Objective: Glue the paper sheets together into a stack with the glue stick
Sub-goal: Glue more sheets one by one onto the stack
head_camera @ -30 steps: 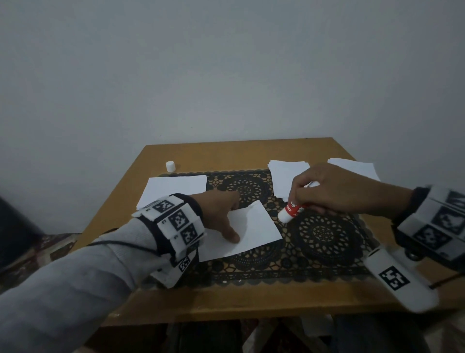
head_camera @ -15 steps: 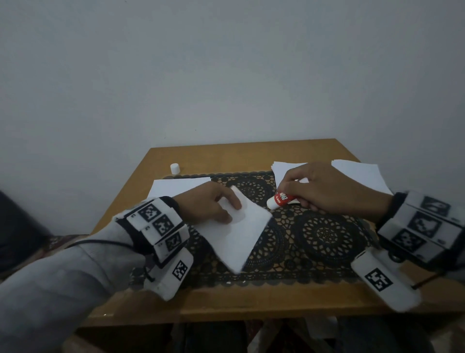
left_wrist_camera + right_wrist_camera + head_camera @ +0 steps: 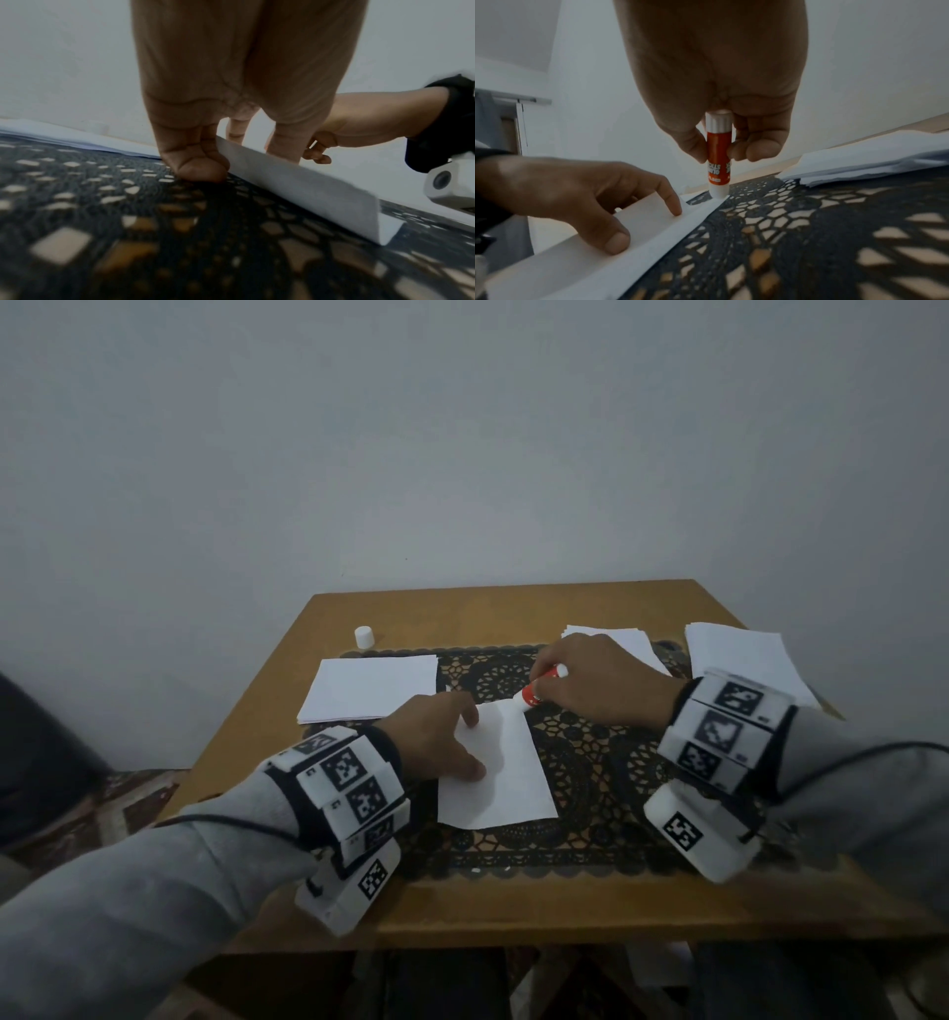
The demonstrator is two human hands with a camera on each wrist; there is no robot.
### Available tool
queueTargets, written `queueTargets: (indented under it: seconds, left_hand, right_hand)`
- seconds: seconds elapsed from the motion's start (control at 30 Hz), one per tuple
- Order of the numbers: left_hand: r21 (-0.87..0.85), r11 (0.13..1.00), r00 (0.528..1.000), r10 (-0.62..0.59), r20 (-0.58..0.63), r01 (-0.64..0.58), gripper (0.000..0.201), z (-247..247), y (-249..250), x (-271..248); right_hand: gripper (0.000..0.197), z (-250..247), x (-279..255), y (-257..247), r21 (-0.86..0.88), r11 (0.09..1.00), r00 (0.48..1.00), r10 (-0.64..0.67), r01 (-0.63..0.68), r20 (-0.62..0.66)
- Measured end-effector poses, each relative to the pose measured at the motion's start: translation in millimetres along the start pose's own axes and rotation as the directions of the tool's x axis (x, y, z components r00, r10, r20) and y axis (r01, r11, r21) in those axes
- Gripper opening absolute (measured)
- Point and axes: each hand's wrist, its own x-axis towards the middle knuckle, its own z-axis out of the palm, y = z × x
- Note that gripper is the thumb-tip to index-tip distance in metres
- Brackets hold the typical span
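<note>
The right hand (image 3: 716, 85) has its thumb and fingers (image 3: 762, 151) pinched round the red barrel of the glue stick (image 3: 718, 156), which stands nearly upright with its white tip down on the far corner of the single paper sheet (image 3: 495, 767). Just this side of that tip, the left hand (image 3: 436, 737) lies on the sheet with fingers spread and fairly straight, forefinger and thumb (image 3: 616, 241) pressing the paper down; it grips nothing.

The trouble I'd expect starts right at that tip. It sits on the very corner, so a stroke could run off onto the black lace mat (image 3: 590, 793) and smear glue into the openwork. The sheet's left edge, under the left palm, stands up off the mat in the left wrist view, so it isn't lying flat; dragging the stick toward the pressing fingers could buckle or crease it, and a pull away from them might slide it.

Further out, a pile of sheets (image 3: 375, 685) waits beyond the left hand, two more piles (image 3: 744, 654) beyond the right, and the white cap (image 3: 363, 636) stands on the wooden table (image 3: 513, 911).
</note>
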Motion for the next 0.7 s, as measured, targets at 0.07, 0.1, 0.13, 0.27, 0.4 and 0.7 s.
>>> queueTargets:
  seconds: [0.07, 0.1, 0.13, 0.27, 0.4, 0.7]
  left_hand:
    - [0.005, 1.0, 1.0, -0.003, 0.007, 0.003, 0.055, 0.1, 0.8, 0.2]
    - [0.012, 1.0, 1.0, 0.0, 0.008, 0.0, 0.054, -0.1, 1.0, 0.2]
    - [0.023, 1.0, 1.0, 0.004, 0.007, -0.004, 0.054, -0.3, 0.8, 0.1]
    - [0.062, 0.998, 1.0, 0.017, 0.005, -0.017, 0.053, -1.8, 1.4, 1.2]
    - [0.069, 0.998, 1.0, 0.008, 0.015, -0.01, 0.053, -2.3, 3.0, 2.7]
    - [0.038, 0.999, 1.0, -0.003, 0.012, 0.002, 0.052, -1.9, 1.6, 1.6]
  right_hand:
    - [0.021, 3.4, 5.0, -2.3, -0.016, 1.0, 1.0, -0.005, 0.006, 0.008]
    - [0.021, 4.4, 7.2, -3.4, -0.017, 1.0, 1.0, -0.011, 0.011, 0.01]
    - [0.021, 5.1, 8.7, -4.5, -0.018, 1.0, 1.0, -0.017, 0.017, 0.012]
    - [0.023, 8.6, 12.7, -7.5, -0.019, 0.999, 0.998, -0.043, 0.044, 0.042]
    - [0.02, 9.5, 13.1, -9.1, -0.015, 0.998, 0.995, -0.06, 0.062, 0.08]
    - [0.017, 5.7, -2.8, -13.1, 0.004, 0.996, 0.986, -0.084, 0.085, 0.142]
